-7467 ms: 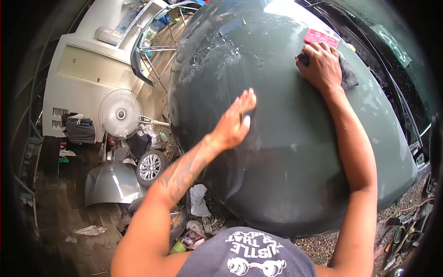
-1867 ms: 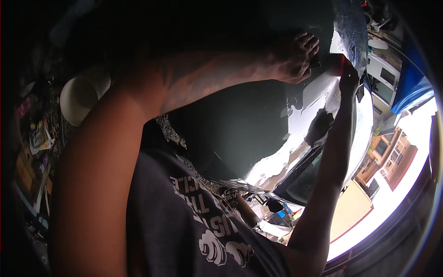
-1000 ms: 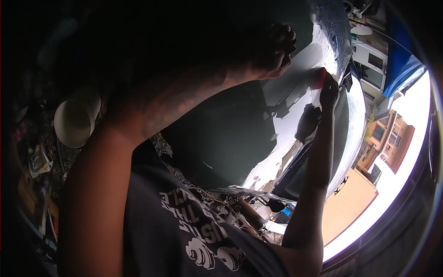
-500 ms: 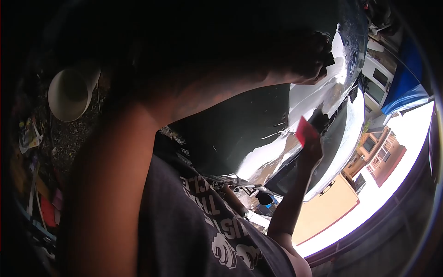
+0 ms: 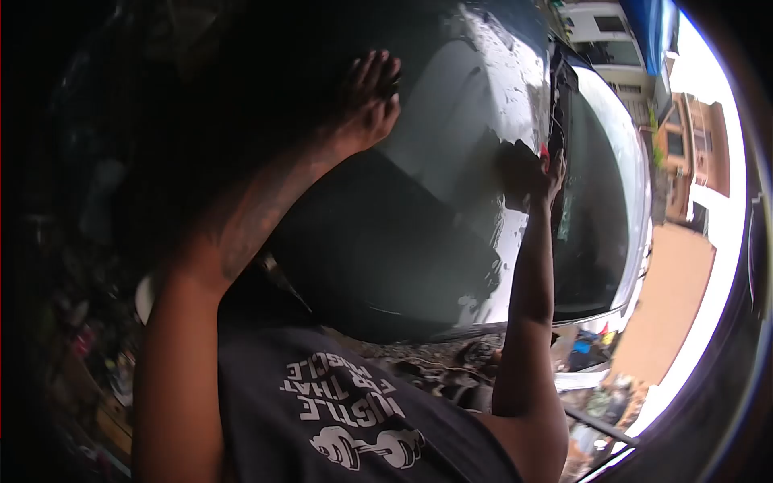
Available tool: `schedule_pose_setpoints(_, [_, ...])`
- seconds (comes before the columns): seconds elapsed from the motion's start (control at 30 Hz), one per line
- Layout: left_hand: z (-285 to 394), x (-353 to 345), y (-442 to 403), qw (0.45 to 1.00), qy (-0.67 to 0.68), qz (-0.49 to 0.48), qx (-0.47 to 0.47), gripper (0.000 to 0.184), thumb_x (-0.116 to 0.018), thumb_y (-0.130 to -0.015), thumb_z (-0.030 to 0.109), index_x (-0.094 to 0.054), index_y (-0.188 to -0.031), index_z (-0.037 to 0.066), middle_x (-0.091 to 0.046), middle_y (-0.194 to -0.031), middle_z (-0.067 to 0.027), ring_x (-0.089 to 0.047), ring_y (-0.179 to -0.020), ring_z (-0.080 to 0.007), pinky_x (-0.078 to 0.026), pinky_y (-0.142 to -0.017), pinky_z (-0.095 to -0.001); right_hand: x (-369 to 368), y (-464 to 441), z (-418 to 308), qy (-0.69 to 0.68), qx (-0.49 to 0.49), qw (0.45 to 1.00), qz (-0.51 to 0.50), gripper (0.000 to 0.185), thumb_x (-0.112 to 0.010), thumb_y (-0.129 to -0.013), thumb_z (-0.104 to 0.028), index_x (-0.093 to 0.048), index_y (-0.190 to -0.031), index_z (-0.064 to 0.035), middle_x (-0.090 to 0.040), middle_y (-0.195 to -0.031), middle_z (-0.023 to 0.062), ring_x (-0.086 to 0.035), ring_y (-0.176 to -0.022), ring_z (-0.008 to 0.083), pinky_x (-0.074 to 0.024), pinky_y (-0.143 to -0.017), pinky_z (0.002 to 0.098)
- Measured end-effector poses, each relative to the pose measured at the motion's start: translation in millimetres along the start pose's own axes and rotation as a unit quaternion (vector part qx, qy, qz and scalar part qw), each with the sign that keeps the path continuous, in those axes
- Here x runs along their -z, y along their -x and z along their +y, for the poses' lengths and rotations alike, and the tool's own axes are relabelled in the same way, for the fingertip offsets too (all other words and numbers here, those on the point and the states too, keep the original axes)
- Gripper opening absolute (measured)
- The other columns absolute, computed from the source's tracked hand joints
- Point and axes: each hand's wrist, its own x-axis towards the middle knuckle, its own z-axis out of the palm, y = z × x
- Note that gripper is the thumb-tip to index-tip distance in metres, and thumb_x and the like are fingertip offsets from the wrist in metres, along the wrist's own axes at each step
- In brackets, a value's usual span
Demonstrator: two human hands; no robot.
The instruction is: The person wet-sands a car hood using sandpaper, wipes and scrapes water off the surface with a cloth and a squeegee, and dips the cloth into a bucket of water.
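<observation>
A wet, dark green car hood (image 5: pixel 370 241) fills the middle of the head view. On its shaded upper part lies my left hand (image 5: pixel 373 101), its fingers bent around a small dark block that is mostly hidden. My right hand (image 5: pixel 551 175) is closed on a red flat piece (image 5: pixel 544 153) at the hood's edge beside the windshield. Only a little of the red piece shows. Bright reflections and wet streaks run along the hood near my right hand, with a dark shadow or reflection beside it.
The windshield (image 5: pixel 596 217) lies right of the hood. Rubble and scattered parts (image 5: pixel 451 362) lie along the hood's near side. A pale bucket (image 5: pixel 145 299) is partly hidden behind my left arm. Buildings (image 5: pixel 668 298) and a blue tarp (image 5: pixel 644 28) stand at the right.
The view has turned and brightened. My right hand, with the red piece, has moved from over the windshield side to the hood's edge. My left hand appears farther left, over the hood.
</observation>
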Motion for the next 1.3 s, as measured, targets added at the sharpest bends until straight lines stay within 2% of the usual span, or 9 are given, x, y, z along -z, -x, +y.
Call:
schedule_pose_setpoints(0.27, [67, 3, 18, 0.936, 0.071, -0.279, -0.203, 0.062, -0.048, -0.099, 0.02, -0.033, -0.153, -0.007, -0.033, -0.16, -0.027, -0.028, -0.152, -0.0377, -0.025, -0.124, -0.0474, 10, 68, -109, 0.052, 0.029, 0.998, 0.018, 0.063, -0.072, -0.089, -0.043, -0.056, -0.144, -0.0177, -0.051, -0.151, 0.0114, -0.039, -0.145, 0.0327, -0.022, -0.122, 0.054])
schedule_pose_setpoints(0.4, [35, -57, -73, 0.933, 0.002, -0.258, -0.252, 0.064, -0.047, -0.099, 0.021, -0.031, -0.154, -0.007, -0.031, -0.161, -0.0275, -0.025, -0.153, -0.0375, -0.024, -0.125, -0.0475, 6, 71, -104, 0.022, 0.001, 0.999, 0.03, 0.062, -0.073, -0.087, -0.04, -0.056, -0.144, -0.0206, -0.051, -0.151, 0.0088, -0.039, -0.146, 0.0297, -0.0211, -0.122, 0.0543])
schedule_pose_setpoints(0.47, [24, -73, -95, 0.959, -0.008, -0.235, -0.161, 0.063, -0.046, -0.1, 0.021, -0.03, -0.154, -0.007, -0.029, -0.162, -0.0277, -0.025, -0.153, -0.0394, -0.023, -0.125, -0.0487, 6, 73, -101, -0.016, -0.005, 0.999, 0.033, 0.06, -0.074, -0.086, -0.035, -0.057, -0.143, -0.0215, -0.052, -0.15, 0.0072, -0.04, -0.146, 0.0287, -0.0209, -0.123, 0.0555])
schedule_pose_setpoints(0.63, [37, -9, -45, 0.917, 0.059, -0.307, -0.248, 0.061, -0.044, -0.102, 0.019, -0.028, -0.156, -0.006, -0.027, -0.163, -0.0281, -0.025, -0.152, -0.0426, -0.022, -0.125, -0.0498, 2, 72, -105, 0.02, -0.05, 0.996, 0.066, 0.058, -0.077, -0.084, -0.037, -0.06, -0.137, -0.021, -0.054, -0.146, 0.0068, -0.041, -0.144, 0.03, -0.023, -0.12, 0.0597])
schedule_pose_setpoints(0.87, [15, -72, -107, 0.952, 0.039, -0.242, -0.181, 0.057, -0.042, -0.101, 0.02, -0.035, -0.15, -0.008, -0.029, -0.16, -0.0308, -0.027, -0.15, -0.0456, -0.024, -0.124, -0.0524, 5, 60, -135, -0.078, 0.04, 0.996, 0.028, 0.029, -0.079, -0.081, -0.037, -0.066, -0.093, -0.0153, -0.063, -0.106, 0.0024, -0.057, -0.113, 0.0256, -0.038, -0.1, 0.0457])
schedule_pose_setpoints(1.03, [38, -20, -56, 0.922, 0.046, -0.311, -0.227, 0.06, -0.044, -0.103, 0.023, -0.032, -0.155, -0.004, -0.026, -0.163, -0.0274, -0.026, -0.152, -0.0424, -0.021, -0.125, -0.0494, -16, 27, -150, -0.175, 0.103, 0.979, -0.03, 0.043, -0.083, -0.076, -0.038, -0.065, -0.106, -0.0133, -0.064, -0.114, 0.0055, -0.056, -0.122, 0.0286, -0.0395, -0.101, 0.0493])
schedule_pose_setpoints(1.1, [25, -59, -104, 0.938, -0.01, -0.274, -0.212, 0.06, -0.043, -0.105, 0.026, -0.032, -0.154, -0.006, -0.026, -0.163, -0.0291, -0.025, -0.152, -0.043, -0.02, -0.125, -0.0494, -29, 5, -157, 0.014, 0.069, 0.984, 0.161, 0.05, -0.078, -0.08, -0.05, -0.068, -0.109, -0.011, -0.064, -0.12, 0.007, -0.055, -0.125, 0.0287, -0.0398, -0.101, 0.0538])
schedule_pose_setpoints(1.13, [19, -83, -130, 0.946, -0.021, -0.27, -0.179, 0.059, -0.042, -0.105, 0.026, -0.032, -0.154, -0.007, -0.026, -0.162, -0.03, -0.025, -0.152, -0.0434, -0.02, -0.125, -0.0497, -43, 0, -154, 0.046, 0.038, 0.99, 0.131, 0.058, -0.072, -0.083, -0.06, -0.07, -0.109, -0.0089, -0.063, -0.124, 0.0083, -0.054, -0.126, 0.0284, -0.0403, -0.1, 0.0564])
schedule_pose_setpoints(1.3, [47, -26, -54, 0.939, 0.066, -0.277, -0.192, 0.058, -0.043, -0.1, 0.018, -0.036, -0.153, -0.006, -0.029, -0.162, -0.0288, -0.028, -0.15, -0.0462, -0.021, -0.124, -0.0513, -60, -30, -153, -0.014, 0.005, 1.0, 0.011, 0.044, -0.073, -0.083, -0.053, -0.073, -0.093, -0.0106, -0.066, -0.107, 0.0066, -0.059, -0.113, 0.0255, -0.0425, -0.096, 0.0504])
